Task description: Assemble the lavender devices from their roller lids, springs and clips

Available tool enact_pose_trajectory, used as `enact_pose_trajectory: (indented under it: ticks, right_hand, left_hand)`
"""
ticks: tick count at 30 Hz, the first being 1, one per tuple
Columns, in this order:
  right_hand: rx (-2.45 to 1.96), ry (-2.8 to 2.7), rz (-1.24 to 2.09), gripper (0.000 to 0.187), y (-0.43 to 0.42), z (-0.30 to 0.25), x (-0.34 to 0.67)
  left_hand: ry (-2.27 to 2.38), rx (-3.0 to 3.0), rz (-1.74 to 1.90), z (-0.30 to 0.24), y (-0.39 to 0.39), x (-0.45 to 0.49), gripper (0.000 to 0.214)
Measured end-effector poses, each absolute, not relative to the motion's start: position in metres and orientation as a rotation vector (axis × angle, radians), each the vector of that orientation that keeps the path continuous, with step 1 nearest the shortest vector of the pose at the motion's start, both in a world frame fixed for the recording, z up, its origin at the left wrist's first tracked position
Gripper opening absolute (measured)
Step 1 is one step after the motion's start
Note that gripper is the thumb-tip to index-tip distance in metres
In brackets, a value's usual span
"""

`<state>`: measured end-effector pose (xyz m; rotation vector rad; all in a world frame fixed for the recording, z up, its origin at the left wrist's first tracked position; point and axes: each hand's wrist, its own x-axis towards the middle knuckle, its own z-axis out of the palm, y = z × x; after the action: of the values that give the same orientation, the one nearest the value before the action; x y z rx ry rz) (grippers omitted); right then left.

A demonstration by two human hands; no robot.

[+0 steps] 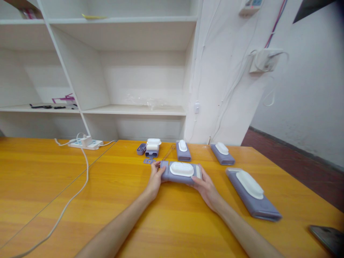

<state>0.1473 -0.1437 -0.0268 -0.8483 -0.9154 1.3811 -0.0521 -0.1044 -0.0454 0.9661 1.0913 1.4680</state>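
Both hands hold a lavender case (176, 177) level just above or on the table; which one I cannot tell. A white oval piece with a bumpy, brush-like top lies on its upper face. Around the case's left end, beside a seam, my left hand (155, 179) is closed. My right hand (206, 188) grips the other end, its thumb on the top near a pale strip. Behind the case sit an opened lavender case (152, 154) with white pieces on it, a small lavender cup (141, 149) and a flat lavender frame-like part (148, 161).
More lavender cases with white tops stand at the back (184, 154), back right (223, 154) and right (254, 197). A dark phone-like slab (329, 238) lies at the right edge. A power strip (90, 144) trails a white cable (72, 199) across the left. White shelves (134, 110) rise behind.
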Motion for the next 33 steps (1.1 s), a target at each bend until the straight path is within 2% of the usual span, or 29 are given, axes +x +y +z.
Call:
enact_pose_trajectory:
  ticks: [8, 14, 24, 33]
  right_hand:
    - [-0.989, -1.114, 1.203, 0.078, -0.139, -0.034, 0.145]
    - [-1.080, -1.156, 1.101, 0.080, -0.137, -0.041, 0.149]
    - [-0.968, -1.162, 1.235, 0.090, -0.141, -0.034, 0.152]
    - [-0.931, -1.198, 1.276, 0.088, -0.143, -0.034, 0.155]
  left_hand:
    - [0.972, 1.136, 1.381, -0.031, -0.112, -0.056, 0.060]
    - [1.040, 1.335, 1.383, -0.023, -0.123, -0.049, 0.095]
    - [1.085, 1.313, 1.344, -0.031, -0.124, -0.046, 0.090]
    - [1.068, 1.337, 1.375, -0.022, -0.127, -0.049, 0.084]
